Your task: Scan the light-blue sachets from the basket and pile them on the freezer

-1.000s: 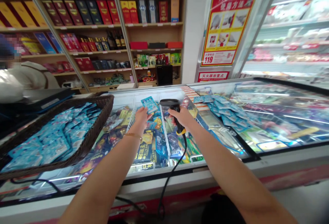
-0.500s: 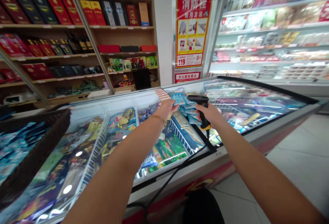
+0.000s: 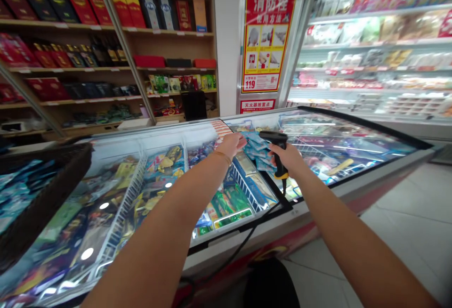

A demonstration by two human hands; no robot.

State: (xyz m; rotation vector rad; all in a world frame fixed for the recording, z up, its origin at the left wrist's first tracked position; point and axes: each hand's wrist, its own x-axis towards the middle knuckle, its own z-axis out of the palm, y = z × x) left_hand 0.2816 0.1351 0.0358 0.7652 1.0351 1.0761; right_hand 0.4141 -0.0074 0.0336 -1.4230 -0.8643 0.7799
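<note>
My right hand (image 3: 290, 158) grips a black barcode scanner (image 3: 274, 139) with a yellow collar, held upright over the chest freezer's glass lid (image 3: 353, 144). The scanner's black cable (image 3: 247, 239) hangs down over the freezer's front edge. My left hand (image 3: 231, 144) reaches out just left of the scanner, its fingertips at the edge of a pile of blue packets (image 3: 257, 150) lying on the lid. Whether a packet is still between those fingers is not visible. A thin bracelet sits on my left wrist.
A dark wicker basket (image 3: 52, 190) with more blue packets stands on the freezer at the left. Behind are wooden shelves of boxed goods (image 3: 106, 39), a red poster (image 3: 268, 39) and an open refrigerated case (image 3: 374, 53) at the right. Tiled floor lies at the lower right.
The view swung right, from the basket side to the packet pile. My left hand carried a blue packet across and lowered it to the pile; it no longer stands up above my fingers.
</note>
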